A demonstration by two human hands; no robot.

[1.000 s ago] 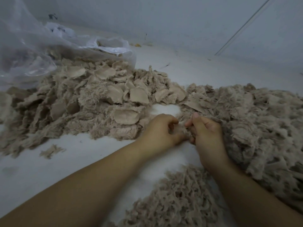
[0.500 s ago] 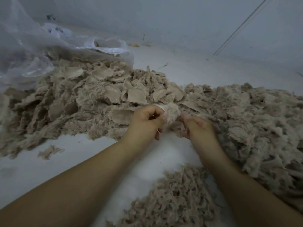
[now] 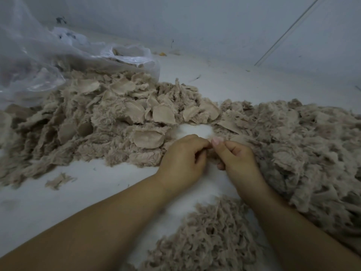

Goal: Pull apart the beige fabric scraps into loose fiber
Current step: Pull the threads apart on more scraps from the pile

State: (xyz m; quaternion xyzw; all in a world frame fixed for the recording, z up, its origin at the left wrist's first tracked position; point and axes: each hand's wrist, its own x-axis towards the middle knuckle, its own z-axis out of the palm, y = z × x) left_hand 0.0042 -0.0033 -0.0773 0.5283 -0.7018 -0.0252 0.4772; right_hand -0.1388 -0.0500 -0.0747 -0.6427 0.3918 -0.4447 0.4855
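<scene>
Nearest me: loose fiber (image 3: 211,237) heaped on the white floor (image 3: 58,208) between my forearms. Next: my left hand (image 3: 181,159) and right hand (image 3: 237,159), fingertips meeting, both curled and pinching one small beige scrap (image 3: 211,148) between them. Behind, left: pile of fabric scraps (image 3: 101,118). Right: larger shredded heap (image 3: 304,145). Far left: clear plastic bag (image 3: 39,61) against the wall.

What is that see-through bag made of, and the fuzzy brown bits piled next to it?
The bag looks like thin clear plastic film: glossy, crinkled, and the scraps inside show through. The beige fabric scraps look like plush, fake-fur cloth: shaggy pile on one side, a smooth matte woven backing on the pieces turned over. The exact fibre cannot be told. The floor seems a hard, pale, matte surface.
</scene>
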